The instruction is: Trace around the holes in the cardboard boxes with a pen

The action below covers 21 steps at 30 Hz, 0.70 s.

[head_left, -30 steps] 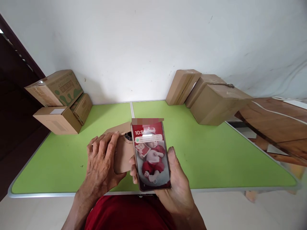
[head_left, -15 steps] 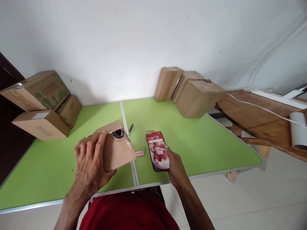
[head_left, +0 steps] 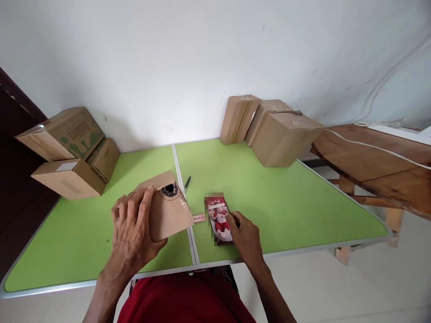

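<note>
A small cardboard box (head_left: 168, 215) with a dark, ragged hole near its upper corner is gripped by my left hand (head_left: 134, 224), thumb at the lower edge and fingers over the top. From under its right corner sticks out a pink strap (head_left: 199, 218) with slots. To the right, a phone (head_left: 220, 222) with a lit picture on its screen lies on the green table (head_left: 286, 211). My right hand (head_left: 245, 233) is at the phone's right edge, its fingers curled and thumb against the phone. A dark pen (head_left: 187, 181) lies behind the small box.
Stacked cardboard boxes (head_left: 67, 179) stand at the back left of the table. More boxes (head_left: 286, 139) lean together at the back right by the wall. A wooden table (head_left: 380, 157) with a white cable (head_left: 377, 146) is at the far right.
My right hand has curled its fingers, and the phone now lies lower, closer to the table. The whole view has shifted slightly. My left hand keeps its grip on the small box.
</note>
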Each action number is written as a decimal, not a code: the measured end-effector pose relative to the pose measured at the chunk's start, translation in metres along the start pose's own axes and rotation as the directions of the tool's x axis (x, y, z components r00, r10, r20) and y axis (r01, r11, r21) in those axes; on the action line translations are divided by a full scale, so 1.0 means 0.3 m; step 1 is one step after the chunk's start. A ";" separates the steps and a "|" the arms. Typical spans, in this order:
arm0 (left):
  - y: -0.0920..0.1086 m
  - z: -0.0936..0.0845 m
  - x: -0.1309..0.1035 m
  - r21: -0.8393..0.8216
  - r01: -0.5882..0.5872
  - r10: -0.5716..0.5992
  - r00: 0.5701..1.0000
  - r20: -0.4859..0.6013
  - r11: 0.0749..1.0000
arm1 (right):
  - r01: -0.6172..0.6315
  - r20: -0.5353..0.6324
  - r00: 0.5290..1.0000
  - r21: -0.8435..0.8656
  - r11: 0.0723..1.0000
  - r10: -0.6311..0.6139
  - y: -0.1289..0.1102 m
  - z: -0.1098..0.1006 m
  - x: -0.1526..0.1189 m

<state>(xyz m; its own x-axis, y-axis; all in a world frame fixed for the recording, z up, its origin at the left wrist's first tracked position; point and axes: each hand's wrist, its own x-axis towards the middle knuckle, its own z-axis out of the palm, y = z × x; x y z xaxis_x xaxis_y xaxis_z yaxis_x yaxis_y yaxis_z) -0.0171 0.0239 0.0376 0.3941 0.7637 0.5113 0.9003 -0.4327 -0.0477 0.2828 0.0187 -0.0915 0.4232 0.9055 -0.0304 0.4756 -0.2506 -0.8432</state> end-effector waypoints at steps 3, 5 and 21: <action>-0.014 0.002 0.000 -0.007 0.030 -0.031 0.999 -0.015 1.000 | 0.043 -0.007 0.999 -0.077 0.996 -0.044 0.018 -0.007 -0.001; -0.033 -0.002 0.011 -0.040 0.049 -0.051 0.998 -0.039 0.998 | 0.073 -0.018 0.997 -0.120 0.990 -0.076 0.025 -0.010 0.001; 0.017 -0.080 0.572 -0.729 0.377 -0.160 0.922 0.352 0.571 | 0.318 -0.138 0.944 0.128 0.939 -0.301 -0.292 -0.056 0.050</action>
<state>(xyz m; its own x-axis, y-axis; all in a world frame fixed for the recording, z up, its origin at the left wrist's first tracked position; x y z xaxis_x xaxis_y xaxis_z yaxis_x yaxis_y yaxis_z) 0.0506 0.1411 0.1457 0.2849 0.9421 0.1768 0.5278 -0.3082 0.7915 0.2602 0.0485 -0.0091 0.3623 0.8828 0.2990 0.4827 0.0967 -0.8705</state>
